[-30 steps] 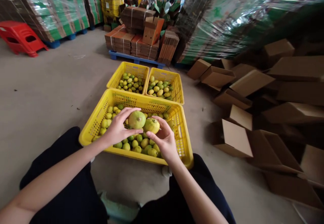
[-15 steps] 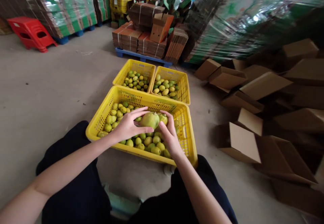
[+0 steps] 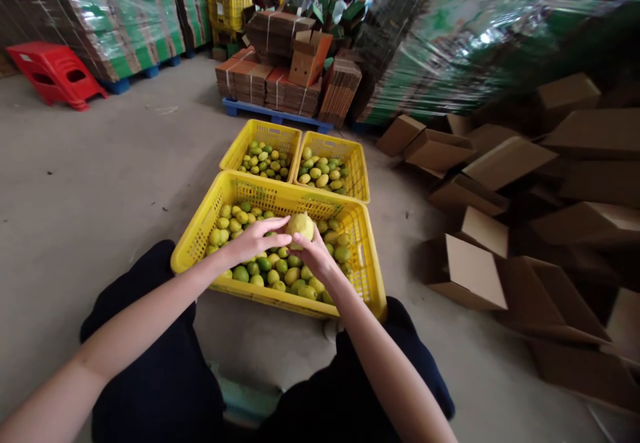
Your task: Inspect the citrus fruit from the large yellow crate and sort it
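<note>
Crate [image 3: 270, 297] near, two hands over it, one lemon [image 3: 301, 227] between.
The right hand [image 3: 317, 256] is nearer, pinching the lemon, thumb in front; the left hand [image 3: 250, 239] comes from the left, thumb and fingers parted at its side, contact unclear. The lemon's long axis looks roughly upright, nub up.

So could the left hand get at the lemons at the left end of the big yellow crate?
Probably yes: the left hand is above that crate, with only its fingertips at the lemon in the right hand, and many lemons at the left end lie uncovered.
</note>
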### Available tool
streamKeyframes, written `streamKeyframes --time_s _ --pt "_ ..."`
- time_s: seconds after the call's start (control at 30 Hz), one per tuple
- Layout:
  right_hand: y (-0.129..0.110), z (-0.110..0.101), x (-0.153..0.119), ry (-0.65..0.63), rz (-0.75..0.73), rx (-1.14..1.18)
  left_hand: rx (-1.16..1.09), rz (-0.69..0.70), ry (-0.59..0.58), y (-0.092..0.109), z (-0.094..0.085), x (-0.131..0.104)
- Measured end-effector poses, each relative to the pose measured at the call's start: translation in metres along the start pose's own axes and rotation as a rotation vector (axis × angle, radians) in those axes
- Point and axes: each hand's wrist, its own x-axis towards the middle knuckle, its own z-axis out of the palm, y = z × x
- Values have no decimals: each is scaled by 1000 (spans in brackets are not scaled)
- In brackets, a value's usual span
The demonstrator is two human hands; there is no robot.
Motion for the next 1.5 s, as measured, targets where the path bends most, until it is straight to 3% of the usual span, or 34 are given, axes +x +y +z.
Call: streamKeyframes --time_s 0.17,0.3,0.43,0.57,0.7,0.83,0.97,1.03,1.1,1.23,1.5 --pt "-3 7 -12 -184 -9 135 430 225 -59 5 3 -2" --pt "0 18 -20 -173 -35 155 688 263 -29 -2 10 -3" --pt "13 28 -23 -78 -191 96 817 262 112 -18 13 -3" --pt "22 34 -23 66 -351 -81 865 151 188 -27 13 -1" --pt "24 35 -19 154 -403 -123 849 163 231 -30 13 2" --pt "25 32 -16 194 -406 -133 729 209 207 -40 12 6" --pt "20 31 -17 242 -387 -81 598 213 105 -41 10 4" --pt "13 30 -19 182 -288 57 550 180 40 -34 8 2" --pt "4 28 -22 32 -145 238 537 170 -2 -26 8 1" --pt "-10 20 -31 -241 -24 428 482 171 15 -14 7 1" --pt "-14 13 -42 -312 -34 475 466 105 171 -11 17 4"
